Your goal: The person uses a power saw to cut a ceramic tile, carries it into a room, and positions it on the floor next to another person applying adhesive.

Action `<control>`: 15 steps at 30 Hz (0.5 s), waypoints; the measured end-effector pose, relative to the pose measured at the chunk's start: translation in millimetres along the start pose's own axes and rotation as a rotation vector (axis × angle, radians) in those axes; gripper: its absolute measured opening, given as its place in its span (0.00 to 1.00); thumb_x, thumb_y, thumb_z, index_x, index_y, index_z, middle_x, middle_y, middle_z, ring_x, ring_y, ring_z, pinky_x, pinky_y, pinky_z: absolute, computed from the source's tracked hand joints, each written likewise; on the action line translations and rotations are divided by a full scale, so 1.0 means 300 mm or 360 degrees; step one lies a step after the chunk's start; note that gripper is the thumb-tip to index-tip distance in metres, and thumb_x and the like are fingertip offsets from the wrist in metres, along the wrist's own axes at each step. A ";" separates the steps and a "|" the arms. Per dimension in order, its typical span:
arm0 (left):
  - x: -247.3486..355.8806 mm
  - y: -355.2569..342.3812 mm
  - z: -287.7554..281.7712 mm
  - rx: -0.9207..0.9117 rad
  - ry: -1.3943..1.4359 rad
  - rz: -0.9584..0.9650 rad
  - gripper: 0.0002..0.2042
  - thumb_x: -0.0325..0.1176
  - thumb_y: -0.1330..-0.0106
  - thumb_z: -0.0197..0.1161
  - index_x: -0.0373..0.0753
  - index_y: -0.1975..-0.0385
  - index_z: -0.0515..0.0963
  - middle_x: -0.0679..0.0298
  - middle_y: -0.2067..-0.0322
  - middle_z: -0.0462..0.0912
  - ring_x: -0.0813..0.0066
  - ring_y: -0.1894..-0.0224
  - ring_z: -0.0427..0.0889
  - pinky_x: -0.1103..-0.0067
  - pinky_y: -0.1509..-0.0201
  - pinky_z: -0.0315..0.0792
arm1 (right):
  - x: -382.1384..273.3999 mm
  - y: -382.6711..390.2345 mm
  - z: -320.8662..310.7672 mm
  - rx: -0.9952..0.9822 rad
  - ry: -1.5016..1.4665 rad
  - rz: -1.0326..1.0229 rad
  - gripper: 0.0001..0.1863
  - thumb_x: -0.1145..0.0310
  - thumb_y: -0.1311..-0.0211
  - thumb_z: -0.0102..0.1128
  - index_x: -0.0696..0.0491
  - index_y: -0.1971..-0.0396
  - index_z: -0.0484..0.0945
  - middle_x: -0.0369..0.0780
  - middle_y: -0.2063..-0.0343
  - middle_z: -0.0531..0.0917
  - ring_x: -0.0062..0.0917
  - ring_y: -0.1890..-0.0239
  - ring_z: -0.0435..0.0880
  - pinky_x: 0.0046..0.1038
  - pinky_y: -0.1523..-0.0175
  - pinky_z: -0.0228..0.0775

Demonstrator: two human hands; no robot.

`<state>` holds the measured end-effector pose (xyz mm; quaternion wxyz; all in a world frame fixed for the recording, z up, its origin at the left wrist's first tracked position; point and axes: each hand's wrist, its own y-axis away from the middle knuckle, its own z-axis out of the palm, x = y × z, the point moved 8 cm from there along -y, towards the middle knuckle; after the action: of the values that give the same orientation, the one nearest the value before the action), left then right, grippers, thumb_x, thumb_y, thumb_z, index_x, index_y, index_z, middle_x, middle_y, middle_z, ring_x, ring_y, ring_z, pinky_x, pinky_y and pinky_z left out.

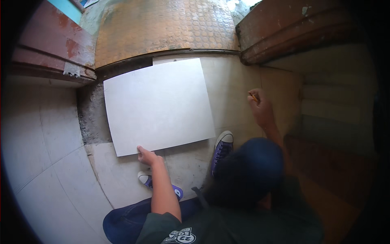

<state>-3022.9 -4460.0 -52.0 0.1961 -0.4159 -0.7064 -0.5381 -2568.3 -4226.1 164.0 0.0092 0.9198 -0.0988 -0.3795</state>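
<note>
A large pale rectangular floor tile (158, 107) is set at a slight angle in front of me, over a rough bare patch of floor (91, 110). My left hand (146, 155) grips its near edge, the thumb on top and the fingers curled underneath. To the right, apart from the tile, my right hand (262, 107) is closed around a short orange-yellow pencil (253, 96). Most of the pencil is hidden in the fingers.
Beyond the tile lies a raised brown studded mat (166, 28) at a doorway. Worn reddish-brown wood stands left (57, 36) and right (300, 28). My purple shoes (221, 152) are near the tile's front edge. Pale floor tiles (53, 134) extend left.
</note>
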 end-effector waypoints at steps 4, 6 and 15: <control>-0.079 -0.072 0.015 -0.0142 0.0051 -0.0206 0.27 0.46 0.30 0.62 0.27 0.43 0.72 0.50 0.46 0.78 0.59 0.46 0.79 0.66 0.41 0.74 | 0.245 0.024 0.142 -0.0198 0.0158 0.0143 0.15 0.61 0.35 0.62 0.54 0.55 0.80 0.48 0.62 0.87 0.38 0.61 0.87 0.36 0.55 0.77; -0.118 -0.154 0.003 -0.0223 0.0130 -0.0291 0.29 0.45 0.30 0.61 0.28 0.39 0.69 0.51 0.44 0.77 0.57 0.43 0.78 0.66 0.37 0.72 | 0.303 0.077 0.293 -0.0589 0.0304 0.0334 0.17 0.58 0.38 0.63 0.53 0.54 0.80 0.49 0.61 0.87 0.44 0.58 0.86 0.41 0.53 0.78; -0.084 -0.173 0.011 -0.0435 -0.0193 -0.0388 0.35 0.50 0.30 0.56 0.29 0.32 0.59 0.52 0.33 0.65 0.64 0.35 0.70 0.71 0.29 0.62 | 0.313 0.249 0.555 -0.0927 0.0285 0.0319 0.19 0.59 0.38 0.65 0.51 0.49 0.76 0.46 0.60 0.86 0.42 0.56 0.86 0.43 0.52 0.77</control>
<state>-3049.1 -4470.4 -102.4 0.0283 -0.3817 -0.6825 -0.6227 -2632.9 -4307.3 -12.8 0.3180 0.8940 -0.0748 -0.3067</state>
